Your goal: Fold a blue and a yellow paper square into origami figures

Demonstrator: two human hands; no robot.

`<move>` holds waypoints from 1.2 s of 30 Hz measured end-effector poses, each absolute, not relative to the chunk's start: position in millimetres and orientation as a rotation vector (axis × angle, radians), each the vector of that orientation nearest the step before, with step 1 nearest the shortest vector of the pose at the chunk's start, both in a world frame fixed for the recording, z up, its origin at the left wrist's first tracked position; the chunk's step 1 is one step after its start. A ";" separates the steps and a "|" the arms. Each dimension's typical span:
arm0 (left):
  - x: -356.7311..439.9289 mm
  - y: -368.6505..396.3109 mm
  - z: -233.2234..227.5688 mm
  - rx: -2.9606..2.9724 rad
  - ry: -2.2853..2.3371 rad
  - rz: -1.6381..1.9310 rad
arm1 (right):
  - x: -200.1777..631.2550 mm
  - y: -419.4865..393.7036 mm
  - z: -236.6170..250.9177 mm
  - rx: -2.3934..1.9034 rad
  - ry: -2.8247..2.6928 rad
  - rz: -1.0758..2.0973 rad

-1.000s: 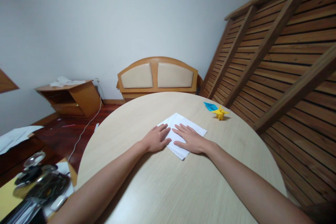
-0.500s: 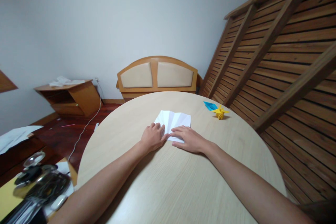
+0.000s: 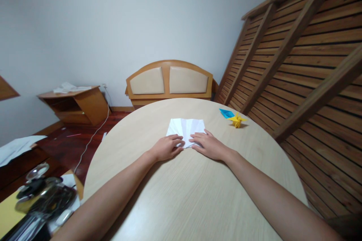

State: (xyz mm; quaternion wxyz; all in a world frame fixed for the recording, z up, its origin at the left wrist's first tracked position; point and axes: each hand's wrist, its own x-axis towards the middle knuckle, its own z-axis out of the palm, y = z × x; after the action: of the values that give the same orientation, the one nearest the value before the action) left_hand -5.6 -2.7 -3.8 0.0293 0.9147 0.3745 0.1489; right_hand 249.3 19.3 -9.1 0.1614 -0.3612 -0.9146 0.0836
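Observation:
A creased sheet of white paper (image 3: 186, 126) lies on the round wooden table (image 3: 192, 196), with fold lines fanning across it. My left hand (image 3: 169, 147) rests on its near left part, fingers stretched out over the paper. On the near right part lies my right hand (image 3: 207, 145), its fingers spread and the thumb along the paper's right side. Neither hand grips the sheet; both press down on it from above. The paper's near corners are hidden under the hands.
A yellow folded paper figure (image 3: 237, 120) and a blue folded paper piece (image 3: 226, 113) sit at the table's far right. Cluttered items (image 3: 48, 196) stand lower left. A slatted wooden frame (image 3: 305, 64) leans at the right, and a headboard (image 3: 169, 79) stands behind the table.
My hands have moved slightly apart, the right one shifting to the right on the paper. The sheet has turned a little and lies slightly farther left at its right edge.

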 end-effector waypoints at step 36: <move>1.3 -6.1 -0.6 2.881 1.360 0.400 | 247.2 21.1 -0.5 -0.917 -2.566 0.139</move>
State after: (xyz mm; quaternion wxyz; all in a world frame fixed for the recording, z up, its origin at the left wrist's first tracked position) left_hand 1.3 -6.1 -0.6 -0.0348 0.8967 0.4234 0.1245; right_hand 247.2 21.1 -0.5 0.2053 -0.3288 -0.9205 0.0498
